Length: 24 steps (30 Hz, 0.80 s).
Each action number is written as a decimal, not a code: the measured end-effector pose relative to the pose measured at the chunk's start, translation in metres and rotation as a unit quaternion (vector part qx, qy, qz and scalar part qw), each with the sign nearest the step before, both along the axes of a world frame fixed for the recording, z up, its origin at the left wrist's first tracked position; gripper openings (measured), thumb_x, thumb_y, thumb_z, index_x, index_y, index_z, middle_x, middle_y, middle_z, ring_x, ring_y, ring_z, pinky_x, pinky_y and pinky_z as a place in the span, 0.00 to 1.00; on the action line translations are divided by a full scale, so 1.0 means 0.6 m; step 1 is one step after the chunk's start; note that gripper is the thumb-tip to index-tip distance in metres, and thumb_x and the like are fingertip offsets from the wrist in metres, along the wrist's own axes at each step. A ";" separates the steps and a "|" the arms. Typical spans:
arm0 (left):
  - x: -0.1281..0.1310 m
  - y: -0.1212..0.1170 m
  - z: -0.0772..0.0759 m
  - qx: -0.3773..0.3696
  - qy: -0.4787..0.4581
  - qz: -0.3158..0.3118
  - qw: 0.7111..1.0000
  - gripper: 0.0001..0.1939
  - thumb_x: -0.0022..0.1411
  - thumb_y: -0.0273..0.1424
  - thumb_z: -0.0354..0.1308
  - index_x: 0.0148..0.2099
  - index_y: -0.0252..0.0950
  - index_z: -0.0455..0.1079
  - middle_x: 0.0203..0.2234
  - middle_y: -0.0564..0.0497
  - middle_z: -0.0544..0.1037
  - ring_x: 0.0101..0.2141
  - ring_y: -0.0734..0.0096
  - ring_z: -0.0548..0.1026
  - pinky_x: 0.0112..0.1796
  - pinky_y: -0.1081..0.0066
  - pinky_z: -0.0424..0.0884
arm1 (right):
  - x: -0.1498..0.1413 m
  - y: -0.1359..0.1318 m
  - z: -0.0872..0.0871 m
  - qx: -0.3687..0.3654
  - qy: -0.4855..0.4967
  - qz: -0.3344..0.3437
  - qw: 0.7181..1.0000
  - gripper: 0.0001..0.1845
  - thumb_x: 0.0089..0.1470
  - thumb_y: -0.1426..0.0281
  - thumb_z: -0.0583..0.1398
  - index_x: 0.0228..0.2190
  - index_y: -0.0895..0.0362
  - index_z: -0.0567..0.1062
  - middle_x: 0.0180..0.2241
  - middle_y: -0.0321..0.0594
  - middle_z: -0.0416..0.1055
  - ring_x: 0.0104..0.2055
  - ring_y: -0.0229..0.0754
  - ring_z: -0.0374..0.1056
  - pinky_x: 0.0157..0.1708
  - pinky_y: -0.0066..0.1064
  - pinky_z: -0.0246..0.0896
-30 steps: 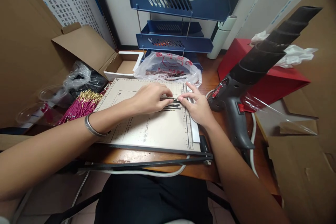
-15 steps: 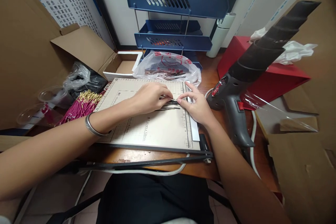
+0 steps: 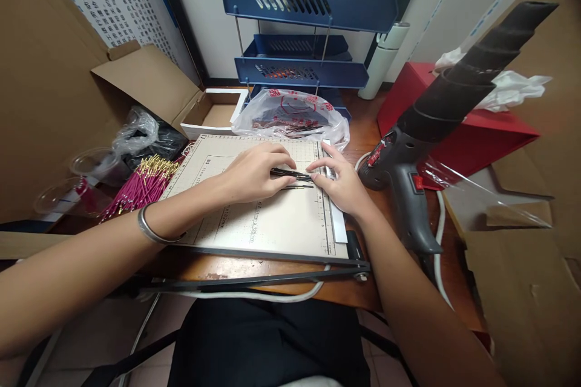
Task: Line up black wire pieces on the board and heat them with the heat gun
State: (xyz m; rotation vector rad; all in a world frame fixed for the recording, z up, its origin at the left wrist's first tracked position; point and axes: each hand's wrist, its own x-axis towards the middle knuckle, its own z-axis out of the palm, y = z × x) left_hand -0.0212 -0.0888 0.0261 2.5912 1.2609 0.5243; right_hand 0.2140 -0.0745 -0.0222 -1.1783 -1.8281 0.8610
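Note:
A small bundle of thin black wires (image 3: 299,176) lies across the beige board of a paper trimmer (image 3: 272,224), near its right edge. My left hand (image 3: 259,172) curves over the left part of the bundle, which sits between its thumb and fingers. At the bundle's right end is my right hand (image 3: 342,184); its thumb touches the wire tips and its index finger is held a little apart. One or two loose black strands (image 3: 299,187) lie just in front of the bundle. My left palm hides the wires' far ends.
Magenta wires with gold ends (image 3: 140,187) lie left of the board. Behind it are a plastic bag (image 3: 290,112), an open carton (image 3: 215,112) and a blue tray rack (image 3: 299,72). A heat gun (image 3: 417,193) and a red tissue box (image 3: 499,133) stand at right. The trimmer's black arm (image 3: 263,281) runs along the front.
The black wires, more scattered earlier, are now drawn into a tighter bundle at my left hand. My right thumb and index finger have moved from a pinch to slightly apart.

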 end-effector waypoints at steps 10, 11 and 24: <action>0.013 0.006 0.000 -0.037 0.019 -0.004 0.999 0.11 0.70 0.31 0.59 0.49 0.36 0.81 0.41 0.44 0.83 0.44 0.58 0.78 0.47 0.61 0.69 | -0.001 0.000 -0.002 -0.003 0.008 0.000 1.000 0.03 0.49 0.69 0.65 0.28 0.52 0.81 0.72 0.42 0.64 0.80 0.59 0.44 0.77 0.61 0.39; 0.013 0.006 0.000 -0.036 0.015 -0.005 0.999 0.11 0.71 0.31 0.59 0.49 0.36 0.81 0.42 0.44 0.83 0.44 0.58 0.78 0.47 0.61 0.69 | -0.001 0.000 -0.002 -0.003 0.009 -0.001 1.000 0.03 0.49 0.69 0.65 0.28 0.52 0.81 0.72 0.42 0.64 0.80 0.59 0.45 0.77 0.61 0.39; 0.009 0.013 0.010 -0.060 -0.019 0.009 0.998 0.08 0.67 0.29 0.62 0.45 0.34 0.82 0.37 0.46 0.84 0.37 0.65 0.79 0.41 0.68 0.70 | 0.000 -0.003 0.001 0.005 -0.006 -0.003 1.000 0.06 0.51 0.64 0.66 0.30 0.53 0.81 0.74 0.45 0.59 0.80 0.60 0.46 0.76 0.61 0.40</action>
